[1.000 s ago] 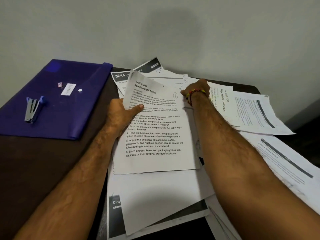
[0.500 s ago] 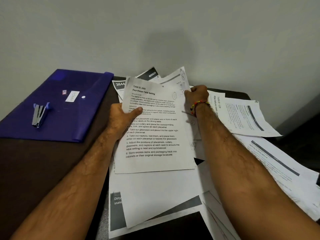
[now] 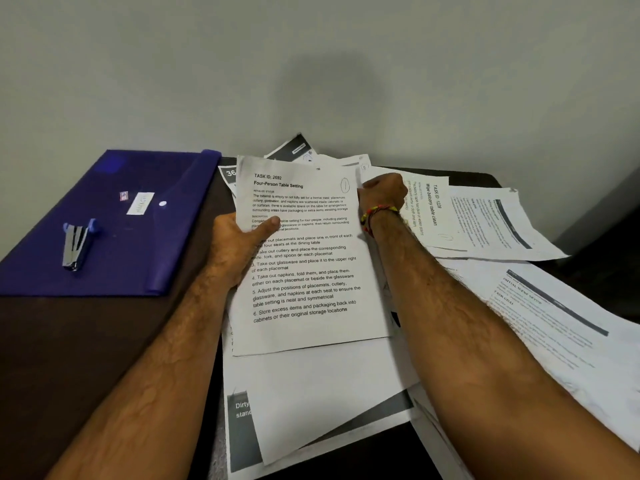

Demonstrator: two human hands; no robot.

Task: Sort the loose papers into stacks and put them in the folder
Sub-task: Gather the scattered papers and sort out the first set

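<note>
Dark table (image 3: pixel 86 341), left hand (image 3: pixel 235 247) thumb-pinching sheet (image 3: pixel 311 271)

stapler (image 3: pixel 77 244) blocks folder (image 3: pixel 104 216), bare table (image 3: pixel 86 341) nearside

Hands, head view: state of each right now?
Left hand: holding the Table Setting sheet, thumb on top.
Right hand: fingers curled at the sheet's top right edge, gripping it.

We see a dark brown table (image 3: pixel 86 341) pushed against a plain pale grey wall (image 3: pixel 311 64). A soft shadow falls on the wall above the table's far edge. To the right of the table, a dim gap shows darker grey.
</note>
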